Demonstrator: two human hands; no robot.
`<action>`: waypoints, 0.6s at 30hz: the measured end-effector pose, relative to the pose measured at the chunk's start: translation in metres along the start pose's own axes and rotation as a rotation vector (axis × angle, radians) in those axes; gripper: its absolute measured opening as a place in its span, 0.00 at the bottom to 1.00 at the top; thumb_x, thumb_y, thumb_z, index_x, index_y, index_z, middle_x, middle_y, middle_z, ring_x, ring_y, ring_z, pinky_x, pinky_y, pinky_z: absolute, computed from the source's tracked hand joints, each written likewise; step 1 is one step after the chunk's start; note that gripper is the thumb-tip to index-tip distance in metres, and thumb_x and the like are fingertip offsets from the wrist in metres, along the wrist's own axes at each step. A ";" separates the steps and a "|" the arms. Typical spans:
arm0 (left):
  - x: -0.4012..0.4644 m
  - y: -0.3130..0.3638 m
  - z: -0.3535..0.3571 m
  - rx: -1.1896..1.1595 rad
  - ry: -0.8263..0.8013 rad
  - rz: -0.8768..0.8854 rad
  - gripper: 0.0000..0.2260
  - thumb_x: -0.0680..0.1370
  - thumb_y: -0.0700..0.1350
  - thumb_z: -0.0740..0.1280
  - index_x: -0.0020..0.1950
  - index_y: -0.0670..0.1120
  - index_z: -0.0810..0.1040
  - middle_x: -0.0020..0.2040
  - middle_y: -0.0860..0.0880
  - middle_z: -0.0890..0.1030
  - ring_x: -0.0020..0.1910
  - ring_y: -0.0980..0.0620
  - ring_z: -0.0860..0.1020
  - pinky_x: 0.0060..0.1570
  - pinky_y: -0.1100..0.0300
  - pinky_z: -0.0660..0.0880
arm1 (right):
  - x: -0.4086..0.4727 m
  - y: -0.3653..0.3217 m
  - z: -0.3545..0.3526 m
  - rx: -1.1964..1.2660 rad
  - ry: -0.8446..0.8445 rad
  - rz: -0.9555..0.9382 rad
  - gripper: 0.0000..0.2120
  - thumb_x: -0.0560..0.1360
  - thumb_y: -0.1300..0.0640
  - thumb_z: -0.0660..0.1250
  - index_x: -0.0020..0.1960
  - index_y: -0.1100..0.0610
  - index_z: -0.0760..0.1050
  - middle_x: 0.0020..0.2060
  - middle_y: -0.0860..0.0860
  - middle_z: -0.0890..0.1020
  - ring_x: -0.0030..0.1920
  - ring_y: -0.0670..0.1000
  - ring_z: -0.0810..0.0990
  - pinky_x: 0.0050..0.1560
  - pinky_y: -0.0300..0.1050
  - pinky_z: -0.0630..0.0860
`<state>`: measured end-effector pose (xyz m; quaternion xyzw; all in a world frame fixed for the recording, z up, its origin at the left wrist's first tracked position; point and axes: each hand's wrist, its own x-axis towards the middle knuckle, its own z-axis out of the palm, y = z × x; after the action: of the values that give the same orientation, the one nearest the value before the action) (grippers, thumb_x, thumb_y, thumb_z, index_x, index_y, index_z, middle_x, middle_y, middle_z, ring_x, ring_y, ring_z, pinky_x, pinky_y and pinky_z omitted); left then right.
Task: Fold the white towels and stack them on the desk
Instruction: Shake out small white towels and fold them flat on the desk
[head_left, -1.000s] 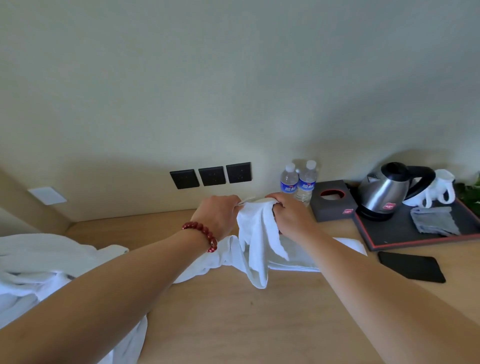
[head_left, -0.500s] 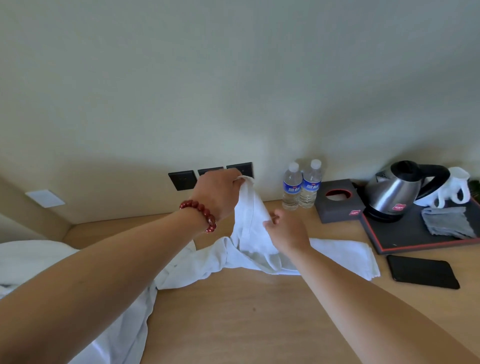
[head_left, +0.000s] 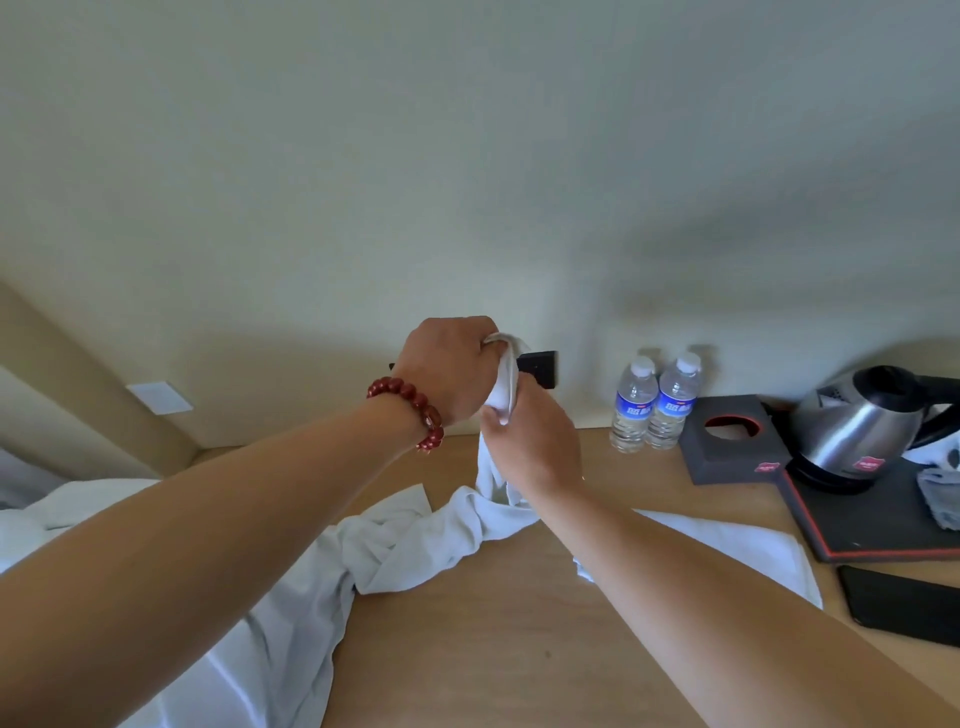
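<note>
A white towel (head_left: 415, 540) trails in a twisted rope across the wooden desk (head_left: 493, 649). Its upper end is lifted in front of the wall. My left hand (head_left: 449, 364), with a red bead bracelet on the wrist, grips the top of that end. Just below it my right hand (head_left: 530, 441) holds the same strip of towel, fingers curled round it. Another part of white towel (head_left: 737, 545) lies flat on the desk under my right forearm. More white cloth (head_left: 78, 509) is heaped at the left edge.
Two water bottles (head_left: 654, 402) stand against the wall. To their right are a dark tissue box (head_left: 727, 436), a steel kettle (head_left: 857, 426) on a black tray (head_left: 883, 525) with a grey cloth (head_left: 940, 493), and a black phone (head_left: 904, 608). Dark wall sockets (head_left: 540, 366) sit behind my hands.
My left hand has lifted the towel end higher towards the wall. My right hand has moved up the towel to just under the left hand. The towel is pulled into a tighter rope.
</note>
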<state>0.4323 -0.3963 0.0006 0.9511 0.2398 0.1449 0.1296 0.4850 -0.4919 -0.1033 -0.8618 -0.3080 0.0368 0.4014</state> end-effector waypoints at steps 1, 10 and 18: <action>0.000 -0.001 -0.003 0.013 -0.001 0.011 0.13 0.83 0.49 0.57 0.41 0.48 0.75 0.35 0.51 0.78 0.39 0.48 0.77 0.39 0.55 0.72 | 0.005 -0.003 -0.001 -0.014 -0.038 0.019 0.06 0.77 0.53 0.62 0.50 0.55 0.69 0.39 0.48 0.76 0.43 0.56 0.78 0.39 0.47 0.70; 0.000 -0.041 -0.039 0.172 0.038 -0.007 0.12 0.83 0.46 0.56 0.42 0.47 0.73 0.37 0.51 0.76 0.40 0.48 0.75 0.39 0.57 0.66 | 0.029 0.025 -0.028 -0.334 -0.483 0.138 0.15 0.77 0.64 0.58 0.60 0.58 0.78 0.54 0.57 0.82 0.53 0.60 0.80 0.46 0.45 0.73; -0.011 -0.038 -0.056 0.250 0.052 0.052 0.14 0.85 0.49 0.54 0.43 0.45 0.71 0.36 0.51 0.72 0.41 0.46 0.75 0.39 0.55 0.64 | 0.104 -0.009 -0.129 -0.441 0.326 -0.142 0.11 0.72 0.64 0.62 0.52 0.56 0.78 0.50 0.59 0.82 0.51 0.63 0.80 0.46 0.51 0.74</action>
<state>0.3880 -0.3596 0.0382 0.9618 0.2344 0.1416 -0.0001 0.6044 -0.5149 0.0093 -0.8991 -0.2994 -0.1985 0.2500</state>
